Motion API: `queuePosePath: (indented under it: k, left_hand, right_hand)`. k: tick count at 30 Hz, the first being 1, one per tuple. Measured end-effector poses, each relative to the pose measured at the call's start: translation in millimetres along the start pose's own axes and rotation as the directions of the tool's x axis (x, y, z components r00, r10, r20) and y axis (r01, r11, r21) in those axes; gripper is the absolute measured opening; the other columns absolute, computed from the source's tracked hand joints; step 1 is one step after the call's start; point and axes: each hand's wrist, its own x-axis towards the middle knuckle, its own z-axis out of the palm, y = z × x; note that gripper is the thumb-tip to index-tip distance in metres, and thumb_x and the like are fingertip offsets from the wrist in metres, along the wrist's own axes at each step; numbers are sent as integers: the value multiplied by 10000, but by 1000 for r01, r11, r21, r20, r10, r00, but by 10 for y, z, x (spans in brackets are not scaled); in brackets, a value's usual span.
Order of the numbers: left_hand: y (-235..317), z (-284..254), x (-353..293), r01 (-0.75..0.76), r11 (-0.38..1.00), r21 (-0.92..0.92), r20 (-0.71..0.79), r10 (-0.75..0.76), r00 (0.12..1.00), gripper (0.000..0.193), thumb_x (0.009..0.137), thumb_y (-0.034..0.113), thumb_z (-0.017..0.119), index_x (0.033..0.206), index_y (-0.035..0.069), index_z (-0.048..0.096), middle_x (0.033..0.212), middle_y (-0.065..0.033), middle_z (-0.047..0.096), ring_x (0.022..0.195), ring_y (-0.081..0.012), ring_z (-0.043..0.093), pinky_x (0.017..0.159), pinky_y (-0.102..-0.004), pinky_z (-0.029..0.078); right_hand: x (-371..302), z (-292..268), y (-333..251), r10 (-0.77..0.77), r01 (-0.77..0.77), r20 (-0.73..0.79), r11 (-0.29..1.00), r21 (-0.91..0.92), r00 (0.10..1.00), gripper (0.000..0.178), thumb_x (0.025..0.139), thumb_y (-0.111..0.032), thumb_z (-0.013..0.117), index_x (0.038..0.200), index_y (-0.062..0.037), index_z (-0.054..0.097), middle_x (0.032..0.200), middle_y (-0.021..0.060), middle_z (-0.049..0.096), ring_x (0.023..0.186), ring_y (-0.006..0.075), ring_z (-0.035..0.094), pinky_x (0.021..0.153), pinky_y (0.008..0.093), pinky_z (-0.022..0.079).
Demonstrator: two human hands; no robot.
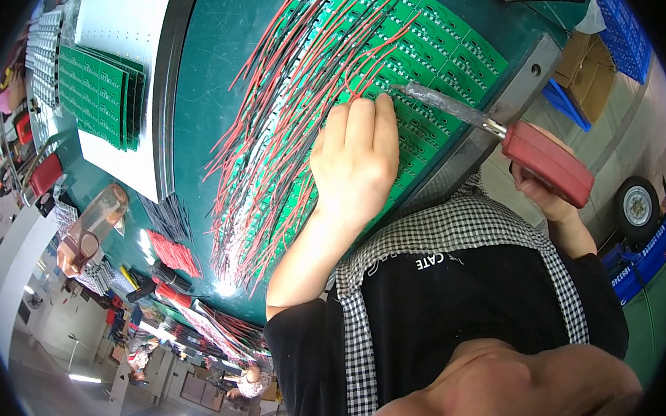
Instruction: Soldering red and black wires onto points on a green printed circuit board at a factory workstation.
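A large panel of green circuit boards (445, 45) lies on the teal work surface, with many thin red and black wires (290, 127) laid across it in rows. My left hand (356, 149) rests over the panel, its fingers pressed together at a red wire (350, 77); the fingertips partly hide the grip. In my right hand (542, 191) is a red-handled soldering iron (547, 163), held out beyond the panel's near right edge. Its grey, crusted shaft points left, and its tip is just beside my left fingertips, above the boards.
A metal bar (520, 82) runs along the panel's right edge. Stacked green boards (101, 92) sit on a white board at the left. Bundles of red wires (174, 252) and a clear plastic bottle (97, 222) are farther left. A cardboard box (588, 70) and a blue crate (623, 26) stand at the right.
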Motion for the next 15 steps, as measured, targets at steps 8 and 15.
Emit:
queuePosePath:
  k: [8, 15]
  left_hand:
    - [0, -11, -8, -7, 1000, 7, -3, 8, 1000, 253, 644, 60, 556, 887, -5, 583, 720, -53, 456, 681, -171, 510, 506, -253, 430]
    - [20, -16, -33, -10, 1000, 26, 10, 10, 1000, 251, 646, 63, 553, 885, -7, 581, 717, -52, 453, 681, -169, 505, 499, -255, 419]
  right_hand:
    - [-7, 8, -1, -21, 21, -25, 999, 25, 999, 685, 681, -246, 728, 1217, 65, 437, 815, 54, 603, 594, 87, 516, 565, 210, 417]
    - [42, 9, 4, 25, -28, 36, 998, 61, 999, 684, 675, -257, 723, 1216, 54, 444, 863, 67, 617, 620, 95, 541, 590, 220, 433]
